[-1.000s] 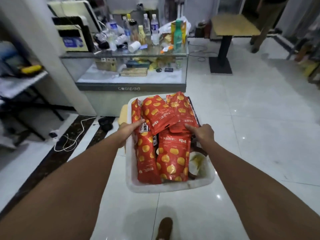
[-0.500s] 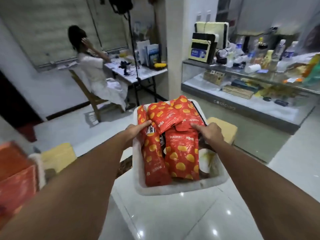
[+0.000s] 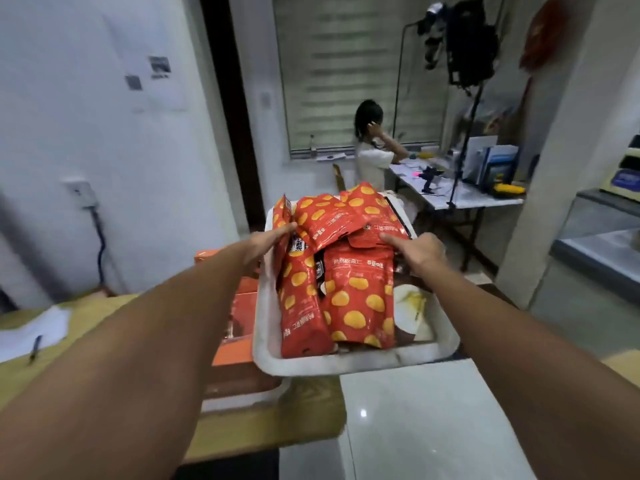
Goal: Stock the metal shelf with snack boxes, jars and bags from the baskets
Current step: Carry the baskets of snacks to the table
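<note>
While it hangs clear of the floor [image 3: 433, 427], basket [image 3: 346, 367]: white, heaped with red snack bags [image 3: 360, 299];
left hand [image 3: 268, 242]: clamped on basket's left rim, thumb over a bag;
right hand [image 3: 419, 251]: clamped on basket's right rim;
orange boxes [image 3: 235, 351]: just left of basket

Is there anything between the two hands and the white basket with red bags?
Nothing visible. The left hand and the right hand grip the white basket at its side rims, thumbs on the red bags. The metal shelf is not in view.
</note>
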